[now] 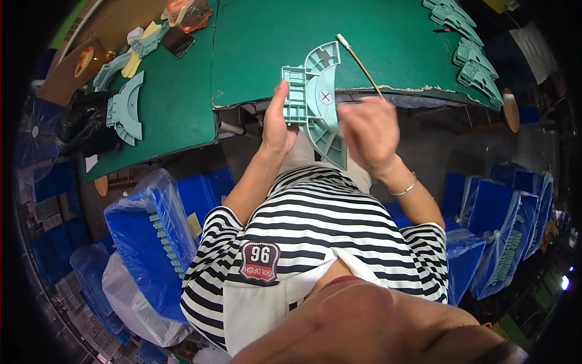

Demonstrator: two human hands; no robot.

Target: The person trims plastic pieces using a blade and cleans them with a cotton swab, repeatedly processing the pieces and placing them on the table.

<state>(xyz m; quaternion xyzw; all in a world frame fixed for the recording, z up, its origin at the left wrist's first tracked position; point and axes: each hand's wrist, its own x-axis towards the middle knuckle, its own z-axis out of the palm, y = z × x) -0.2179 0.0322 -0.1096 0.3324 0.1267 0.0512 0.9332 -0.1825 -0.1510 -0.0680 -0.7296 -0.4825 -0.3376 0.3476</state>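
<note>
My left hand [280, 120] is closed on the left side of a pale green plastic part [320, 91], a ribbed block joined to a curved fan-shaped piece. A white round mark with an X shows on its middle. Close against the part's right side is my right hand [371, 130], smeared by motion, its fingers bent inward. Whether it touches the part or holds anything is unclear. A thin stick [361, 65] with a white tip lies sharp in view over the table edge, its lower end reaching the right hand.
Several similar green parts [476, 60] are stacked at the table's far right. On the left of the green table [182, 97] are another marked part [126, 109], a black bag [82, 124] and a phone [177, 42]. Plastic-wrapped blue bins [145, 236] stand on both sides.
</note>
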